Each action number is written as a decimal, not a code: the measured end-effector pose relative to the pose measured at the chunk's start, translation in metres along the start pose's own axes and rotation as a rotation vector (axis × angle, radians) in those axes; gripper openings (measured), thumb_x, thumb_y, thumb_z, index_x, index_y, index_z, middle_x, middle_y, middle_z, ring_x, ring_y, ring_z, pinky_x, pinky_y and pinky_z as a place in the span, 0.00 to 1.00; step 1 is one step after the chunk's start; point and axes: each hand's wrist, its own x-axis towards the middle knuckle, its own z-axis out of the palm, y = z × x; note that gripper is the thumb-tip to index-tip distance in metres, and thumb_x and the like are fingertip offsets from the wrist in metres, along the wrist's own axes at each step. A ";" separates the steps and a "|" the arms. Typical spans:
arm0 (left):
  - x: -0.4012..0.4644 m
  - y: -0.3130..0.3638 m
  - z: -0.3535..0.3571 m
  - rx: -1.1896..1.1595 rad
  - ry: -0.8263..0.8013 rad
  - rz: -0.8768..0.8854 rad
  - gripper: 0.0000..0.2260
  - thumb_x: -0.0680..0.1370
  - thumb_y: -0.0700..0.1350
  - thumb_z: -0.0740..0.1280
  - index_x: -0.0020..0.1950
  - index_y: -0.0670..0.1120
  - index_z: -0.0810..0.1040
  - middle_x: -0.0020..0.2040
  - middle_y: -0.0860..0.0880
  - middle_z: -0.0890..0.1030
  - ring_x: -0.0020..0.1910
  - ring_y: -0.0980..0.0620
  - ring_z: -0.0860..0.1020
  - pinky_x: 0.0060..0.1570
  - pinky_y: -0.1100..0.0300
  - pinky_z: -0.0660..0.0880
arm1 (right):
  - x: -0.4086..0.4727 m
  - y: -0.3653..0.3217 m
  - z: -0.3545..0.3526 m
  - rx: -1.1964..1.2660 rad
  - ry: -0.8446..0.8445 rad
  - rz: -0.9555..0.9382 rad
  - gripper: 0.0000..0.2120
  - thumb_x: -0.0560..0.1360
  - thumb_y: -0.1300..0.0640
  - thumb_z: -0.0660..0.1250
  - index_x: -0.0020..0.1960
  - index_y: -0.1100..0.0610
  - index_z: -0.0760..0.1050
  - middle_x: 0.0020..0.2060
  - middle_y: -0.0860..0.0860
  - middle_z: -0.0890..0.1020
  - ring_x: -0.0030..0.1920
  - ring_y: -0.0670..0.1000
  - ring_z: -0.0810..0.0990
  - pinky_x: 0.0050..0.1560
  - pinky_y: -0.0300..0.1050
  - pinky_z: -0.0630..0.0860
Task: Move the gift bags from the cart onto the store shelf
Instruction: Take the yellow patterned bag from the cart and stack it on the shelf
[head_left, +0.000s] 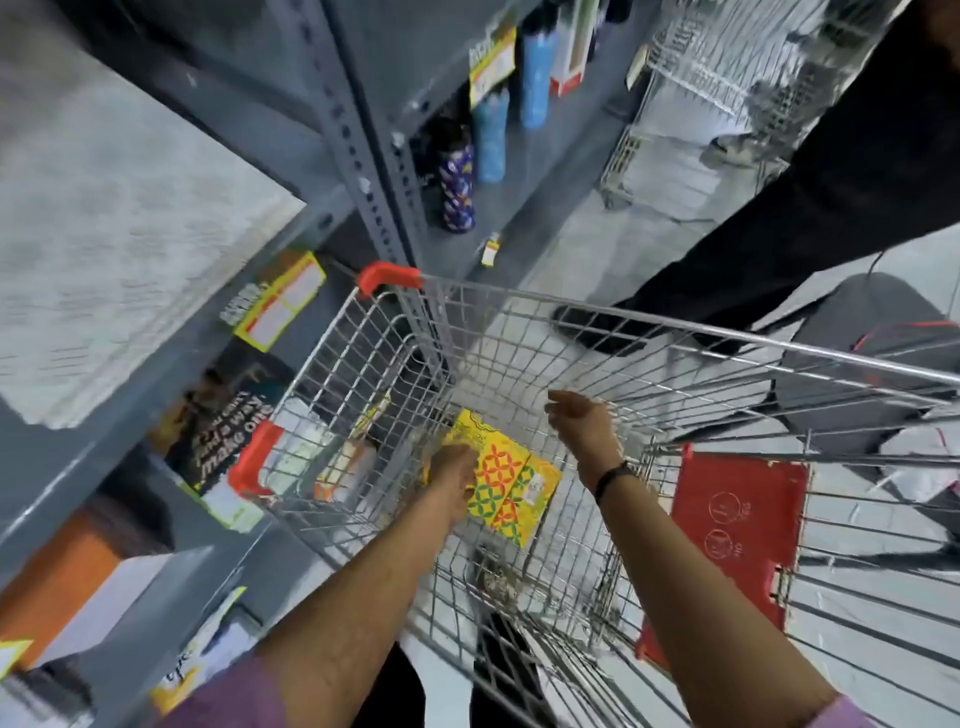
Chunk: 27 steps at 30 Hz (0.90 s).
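Observation:
A flat yellow gift bag (506, 480) with red and green circle patterns lies on the bottom of the wire shopping cart (649, 325). My left hand (452, 467) reaches down into the cart and rests on the bag's left edge, fingers curled over it; the grip itself is hidden under the hand. Above the bag and to its right, my right hand (582, 423) hovers inside the cart with fingers apart and nothing in it. The grey metal store shelf (332, 119) stands to the left of the cart.
A stack of pale flat goods (114, 249) fills the upper shelf at left; printed bags and boxes (223, 421) sit below it. Water bottles (488, 135) stand on a farther shelf. Another person's dark leg (779, 228) stands beyond the cart. The red child seat flap (732, 535) hangs at right.

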 end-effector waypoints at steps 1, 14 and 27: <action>0.013 -0.013 0.006 0.034 0.000 -0.062 0.07 0.79 0.38 0.58 0.44 0.43 0.75 0.35 0.46 0.72 0.32 0.51 0.69 0.34 0.61 0.65 | 0.013 0.014 0.001 -0.041 -0.018 0.018 0.17 0.72 0.70 0.61 0.59 0.63 0.75 0.53 0.61 0.81 0.43 0.51 0.77 0.40 0.43 0.72; 0.115 -0.090 0.035 -0.146 0.144 -0.435 0.16 0.80 0.44 0.59 0.66 0.39 0.69 0.45 0.41 0.73 0.41 0.45 0.71 0.54 0.47 0.71 | 0.098 0.130 0.051 -0.583 -0.218 0.016 0.19 0.73 0.63 0.63 0.64 0.55 0.73 0.64 0.60 0.74 0.63 0.61 0.74 0.61 0.55 0.74; 0.081 -0.064 0.011 0.136 0.195 -0.080 0.18 0.79 0.37 0.55 0.69 0.37 0.66 0.67 0.38 0.73 0.59 0.43 0.76 0.61 0.47 0.75 | 0.049 0.134 0.012 -0.337 -0.249 0.160 0.14 0.72 0.62 0.66 0.58 0.60 0.76 0.46 0.59 0.80 0.36 0.53 0.77 0.33 0.35 0.76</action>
